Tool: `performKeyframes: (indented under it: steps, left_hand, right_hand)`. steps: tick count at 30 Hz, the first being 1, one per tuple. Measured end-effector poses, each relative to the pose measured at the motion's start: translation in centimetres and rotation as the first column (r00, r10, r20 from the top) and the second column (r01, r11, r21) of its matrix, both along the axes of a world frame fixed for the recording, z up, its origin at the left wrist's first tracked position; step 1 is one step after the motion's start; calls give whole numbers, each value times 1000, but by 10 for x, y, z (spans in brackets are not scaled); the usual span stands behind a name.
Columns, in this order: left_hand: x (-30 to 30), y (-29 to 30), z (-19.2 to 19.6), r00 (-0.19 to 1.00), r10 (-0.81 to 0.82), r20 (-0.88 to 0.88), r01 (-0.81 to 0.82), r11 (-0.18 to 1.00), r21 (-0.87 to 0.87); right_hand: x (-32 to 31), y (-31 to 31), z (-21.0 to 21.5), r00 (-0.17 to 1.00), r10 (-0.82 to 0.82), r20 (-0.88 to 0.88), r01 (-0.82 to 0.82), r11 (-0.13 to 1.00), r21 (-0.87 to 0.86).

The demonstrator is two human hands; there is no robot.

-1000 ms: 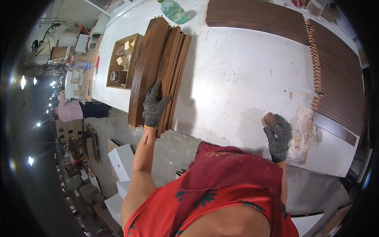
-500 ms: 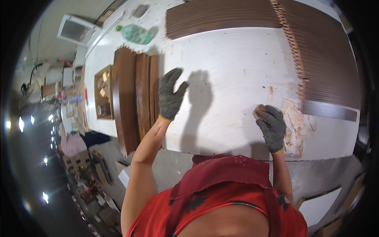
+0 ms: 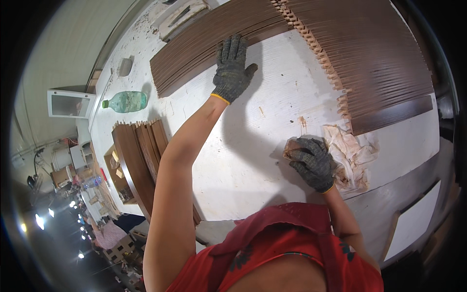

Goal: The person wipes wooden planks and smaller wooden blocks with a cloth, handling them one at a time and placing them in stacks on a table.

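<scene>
Left fingers [image 3: 235,49] extended, over dark slats [image 3: 189,63]; right fingers [image 3: 302,156] curled, round brown block [image 3: 291,148]

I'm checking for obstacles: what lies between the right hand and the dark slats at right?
The head view shows a crumpled, stained, pale wad, apparently cloth, between the right hand and those dark slats.

Soft shadows [image 3: 243,131] are being cast on the bright tabletop [image 3: 219,197]; distant lamps [image 3: 40,221] are being haloed, and straight edges are being bowed.
</scene>
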State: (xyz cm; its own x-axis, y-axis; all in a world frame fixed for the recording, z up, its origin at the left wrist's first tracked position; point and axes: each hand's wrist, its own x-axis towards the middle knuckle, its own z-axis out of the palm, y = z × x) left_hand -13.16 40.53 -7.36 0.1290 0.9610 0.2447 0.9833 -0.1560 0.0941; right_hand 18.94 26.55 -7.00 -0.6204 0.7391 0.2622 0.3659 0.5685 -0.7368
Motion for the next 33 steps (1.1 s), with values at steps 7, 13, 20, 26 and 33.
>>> performKeyframes:
  steps: [7, 13, 20, 26, 33]
  left_hand:
    - [-16, -1, -13, 986, 9, 167, -3, 999, -34]
    - [-2, 20, 18, 1000, -10, -26, 7, 995, -104]
    - [19, 10, 34, 999, 10, 47, 5, 949, -316]
    - [36, -61, 86, 932, -4, 363, 134, 933, -334]
    - [46, -136, 180, 451, -15, 893, 360, 918, -167]
  right_hand:
    - [-1, 3, 1, 1000, 5, -24, -5, 1000, -5]
    - [-2, 1, -2, 1000, -3, -4, 3, 1000, 15]
    - [5, -2, -2, 981, -36, -189, 24, 997, -67]
    - [9, 0, 22, 840, -381, -387, 33, 747, -664]
    - [-3, 6, 88, 380, -445, -811, -188, 821, -539]
